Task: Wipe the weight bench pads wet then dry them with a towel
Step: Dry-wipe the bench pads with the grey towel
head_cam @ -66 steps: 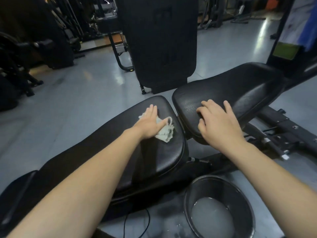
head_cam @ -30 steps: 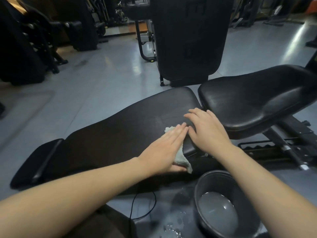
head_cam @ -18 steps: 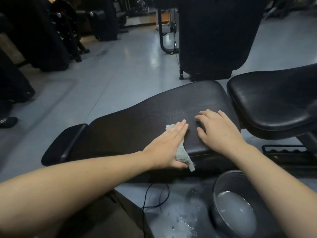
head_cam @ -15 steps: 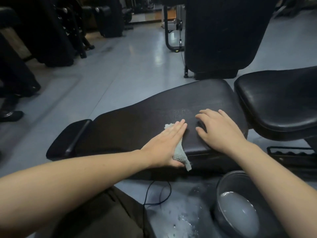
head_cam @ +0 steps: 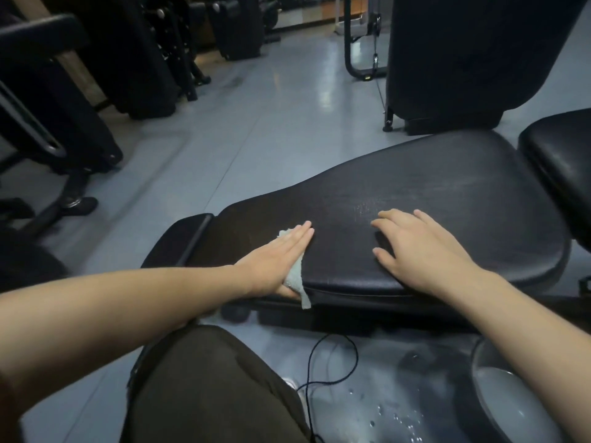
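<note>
Head view: our left hand (head_cam: 275,260) presses flat, fingers together, on pale green damp cloth (head_cam: 295,276) to wipe long black vinyl bench pad (head_cam: 431,193); right hand (head_cam: 419,247), fingers spread, holding nothing, braces us at centre frame.

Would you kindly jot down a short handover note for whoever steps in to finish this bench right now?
Left hand: flat, pressing the cloth on the long pad near its front edge.
Right hand: empty, flat on the same pad.
Basin with water: on the floor at lower right.
Done: wet wiping under way; how much is covered is unclear.
Left: finish the wet wipe, seat pad included, then dry everything. No dry towel in view.
</note>
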Action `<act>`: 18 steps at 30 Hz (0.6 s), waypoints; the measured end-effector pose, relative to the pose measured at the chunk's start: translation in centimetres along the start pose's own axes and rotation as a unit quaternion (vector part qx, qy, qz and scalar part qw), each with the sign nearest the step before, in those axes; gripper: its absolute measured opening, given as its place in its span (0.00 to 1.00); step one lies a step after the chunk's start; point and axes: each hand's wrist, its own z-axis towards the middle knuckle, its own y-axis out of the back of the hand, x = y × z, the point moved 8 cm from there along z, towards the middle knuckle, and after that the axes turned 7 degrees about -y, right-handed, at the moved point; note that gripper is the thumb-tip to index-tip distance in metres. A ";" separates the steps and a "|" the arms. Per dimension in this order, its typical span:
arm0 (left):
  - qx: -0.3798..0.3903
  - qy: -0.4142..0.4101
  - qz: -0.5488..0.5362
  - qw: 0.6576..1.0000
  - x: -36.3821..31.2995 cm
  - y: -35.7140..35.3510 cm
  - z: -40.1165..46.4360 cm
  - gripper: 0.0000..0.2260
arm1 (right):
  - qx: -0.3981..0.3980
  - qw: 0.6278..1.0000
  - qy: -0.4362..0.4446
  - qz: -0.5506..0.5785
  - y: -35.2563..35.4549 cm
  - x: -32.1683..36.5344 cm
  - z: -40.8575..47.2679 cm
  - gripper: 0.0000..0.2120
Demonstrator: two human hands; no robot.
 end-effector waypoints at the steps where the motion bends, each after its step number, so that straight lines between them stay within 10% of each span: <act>1: 0.003 0.014 -0.009 1.000 1.2 -0.6 -0.6 0.58 | 0.007 1.000 0.007 -0.010 -0.4 0.6 0.3 0.27; 9: -0.013 0.067 -0.106 0.992 6.8 -3.6 -2.7 0.60 | 0.086 0.990 0.056 -0.094 -4.6 4.7 3.5 0.49; 18: -0.022 0.083 -0.155 0.984 10.1 -5.3 -4.1 0.61 | 0.125 0.981 0.049 -0.137 -6.6 6.9 6.4 0.49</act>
